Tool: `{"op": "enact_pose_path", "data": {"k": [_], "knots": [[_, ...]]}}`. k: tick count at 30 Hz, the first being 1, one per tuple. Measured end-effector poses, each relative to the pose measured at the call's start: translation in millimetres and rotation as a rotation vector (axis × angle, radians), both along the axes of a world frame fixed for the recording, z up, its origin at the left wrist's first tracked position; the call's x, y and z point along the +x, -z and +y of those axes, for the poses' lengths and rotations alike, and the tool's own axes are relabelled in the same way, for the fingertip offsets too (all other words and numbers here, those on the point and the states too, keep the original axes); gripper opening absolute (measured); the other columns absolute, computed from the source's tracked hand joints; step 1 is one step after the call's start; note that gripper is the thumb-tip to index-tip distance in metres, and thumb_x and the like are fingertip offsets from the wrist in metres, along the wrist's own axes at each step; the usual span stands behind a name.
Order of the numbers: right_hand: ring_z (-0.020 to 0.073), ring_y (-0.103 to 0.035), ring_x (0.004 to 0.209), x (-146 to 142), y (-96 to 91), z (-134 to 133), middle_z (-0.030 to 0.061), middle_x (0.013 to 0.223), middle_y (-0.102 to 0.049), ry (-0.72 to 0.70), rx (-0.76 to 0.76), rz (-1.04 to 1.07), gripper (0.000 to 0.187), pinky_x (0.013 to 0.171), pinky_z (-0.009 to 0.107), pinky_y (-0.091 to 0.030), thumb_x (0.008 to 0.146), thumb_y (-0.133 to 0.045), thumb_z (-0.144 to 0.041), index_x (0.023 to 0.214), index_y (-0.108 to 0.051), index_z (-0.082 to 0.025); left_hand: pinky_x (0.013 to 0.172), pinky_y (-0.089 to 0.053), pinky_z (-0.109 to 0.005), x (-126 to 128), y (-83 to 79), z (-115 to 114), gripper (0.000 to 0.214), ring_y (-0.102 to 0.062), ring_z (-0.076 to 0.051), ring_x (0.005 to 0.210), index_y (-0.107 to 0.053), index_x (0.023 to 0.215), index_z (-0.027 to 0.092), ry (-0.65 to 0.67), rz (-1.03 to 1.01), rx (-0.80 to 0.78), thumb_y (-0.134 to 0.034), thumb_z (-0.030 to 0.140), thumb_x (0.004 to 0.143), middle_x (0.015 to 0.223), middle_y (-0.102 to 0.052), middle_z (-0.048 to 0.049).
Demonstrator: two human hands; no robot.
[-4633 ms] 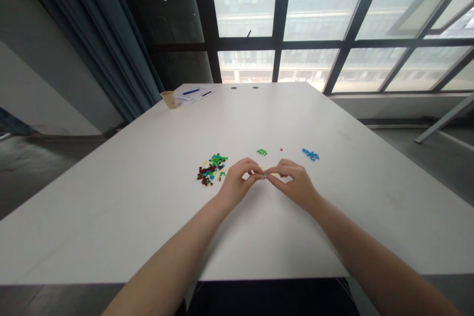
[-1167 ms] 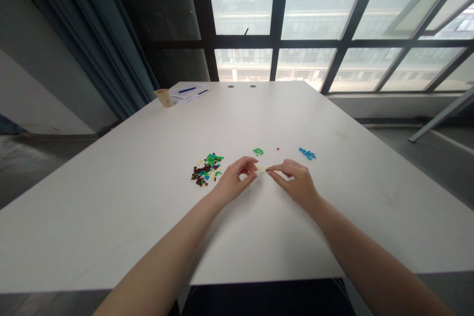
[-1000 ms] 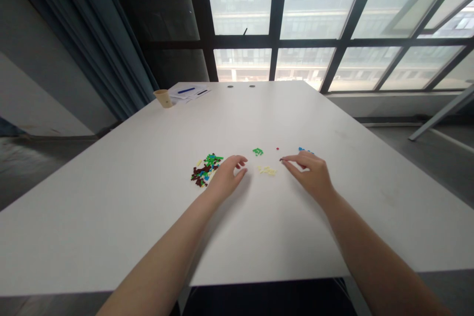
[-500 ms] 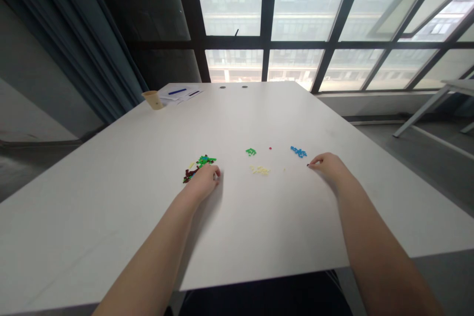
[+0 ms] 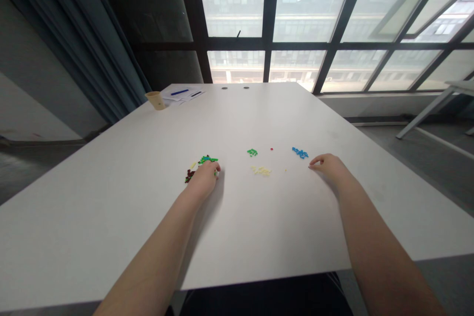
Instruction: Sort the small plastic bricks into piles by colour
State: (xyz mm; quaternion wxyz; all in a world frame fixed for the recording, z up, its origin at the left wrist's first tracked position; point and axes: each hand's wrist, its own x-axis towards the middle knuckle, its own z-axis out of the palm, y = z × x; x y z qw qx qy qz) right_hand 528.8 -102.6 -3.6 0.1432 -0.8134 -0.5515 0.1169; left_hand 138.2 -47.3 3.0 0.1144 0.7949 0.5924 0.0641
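My left hand point(image 5: 205, 175) rests over the right side of a mixed pile of small plastic building bricks point(image 5: 190, 175), in brown, green, blue and yellow. Its fingers are curled inward, and a bit of green and white shows by the fingertips; what they hold is unclear. Over on the right, my right hand point(image 5: 328, 165) is closed in a pinch, its fingertips low at the tabletop. A tiny dark brick point(image 5: 309, 166) shows at those fingertips. Just beyond them lies a cluster of blue bricks point(image 5: 300, 152).
Between my hands lie green bricks point(image 5: 252, 152), pale yellow bricks point(image 5: 261, 171), a single red brick point(image 5: 271, 148) and one stray pale piece point(image 5: 285, 170). A paper cup point(image 5: 156, 101) and papers with a blue pen point(image 5: 179, 92) stand at the white table's far left.
My left hand has shifted slightly over the pile, its fingers now more curled. My right hand stays in its pinch near the blue bricks. The view has tilted a little.
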Motion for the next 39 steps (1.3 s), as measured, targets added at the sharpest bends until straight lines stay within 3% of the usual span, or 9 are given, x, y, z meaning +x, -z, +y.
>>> {"op": "enact_pose_path", "data": {"k": [14, 17, 21, 23, 27, 33, 39], "knots": [[0.0137, -0.053, 0.057, -2.3, -8.1, -3.1, 0.0048, 0.067, -0.063, 0.041, -0.09, 0.033, 0.013, 0.052, 0.023, -0.034, 0.06, -0.063, -0.023, 0.07, -0.07, -0.018, 0.067, -0.041, -0.029, 0.2, 0.1, 0.7, 0.024, -0.058, -0.02, 0.076, -0.062, 0.08, 0.016, 0.006, -0.022, -0.063, -0.042, 0.009, 0.068, 0.083, -0.065, -0.0072], [0.0113, -0.046, 0.049, -2.6, -16.7, -6.0, 0.0005, 0.053, -0.053, 0.017, 0.076, 0.037, 0.016, 0.05, 0.024, -0.031, 0.063, -0.061, -0.027, 0.073, -0.071, -0.017, 0.068, -0.041, -0.029, 0.3, -0.1, 0.4, 0.025, -0.058, -0.02, 0.077, -0.062, 0.081, 0.016, 0.009, -0.018, -0.046, -0.04, 0.01, 0.07, 0.082, -0.065, -0.0071], [0.0087, -0.031, 0.043, -15.9, -36.4, -12.2, -0.0056, 0.045, -0.031, 0.018, 0.461, 0.11, 0.028, 0.048, 0.023, -0.026, 0.072, -0.054, -0.037, 0.085, -0.07, -0.018, 0.072, -0.042, -0.03, 2.6, -4.5, -1.1, 0.026, -0.058, -0.019, 0.078, -0.061, 0.083, 0.016, -0.004, -0.075, 0.007, -0.039, 0.011, 0.071, 0.081, -0.064, -0.0063], [0.0085, -0.029, 0.044, -32.0, -44.1, -15.0, -0.0057, 0.046, -0.028, 0.0, 0.606, 0.163, 0.032, 0.049, 0.023, -0.027, 0.075, -0.051, -0.039, 0.089, -0.069, -0.017, 0.074, -0.044, -0.029, 6.1, -8.4, -3.1, 0.026, -0.057, -0.018, 0.078, -0.06, 0.084, 0.016, 0.018, -0.169, 0.042, -0.038, 0.011, 0.072, 0.082, -0.063, -0.0057], [0.0095, -0.037, 0.049, -78.2, -46.1, -19.0, -0.0009, 0.054, -0.046, -0.206, 0.677, 0.24, 0.03, 0.051, 0.023, -0.032, 0.077, -0.05, -0.036, 0.088, -0.068, -0.015, 0.073, -0.047, -0.029, 19.7, -16.2, -12.4, 0.022, -0.057, -0.015, 0.079, -0.059, 0.087, 0.016, 0.126, -0.454, 0.022, -0.042, 0.014, 0.073, 0.085, -0.062, -0.0054], [0.0095, -0.044, 0.053, -135.0, -26.7, -22.7, 0.0015, 0.066, -0.059, -0.664, 0.52, 0.369, 0.02, 0.054, 0.022, -0.035, 0.079, -0.049, -0.024, 0.086, -0.067, -0.019, 0.076, -0.049, -0.029, 46.1, -16.3, -33.2, 0.018, -0.059, -0.015, 0.082, -0.056, 0.091, 0.016, 0.263, -0.806, -0.081, -0.048, 0.019, 0.075, 0.09, -0.063, -0.0062], [0.009, -0.042, 0.054, -145.1, -11.1, -19.7, -0.003, 0.059, -0.047, -0.716, 0.44, 0.369, 0.016, 0.056, 0.022, -0.035, 0.076, -0.053, -0.018, 0.085, -0.067, -0.02, 0.075, -0.048, -0.03, 56.2, -7.5, -37.2, 0.025, -0.061, -0.014, 0.078, -0.051, 0.095, 0.017, 0.266, -1.038, -0.323, -0.057, 0.019, 0.071, 0.084, -0.065, -0.0054]]}}
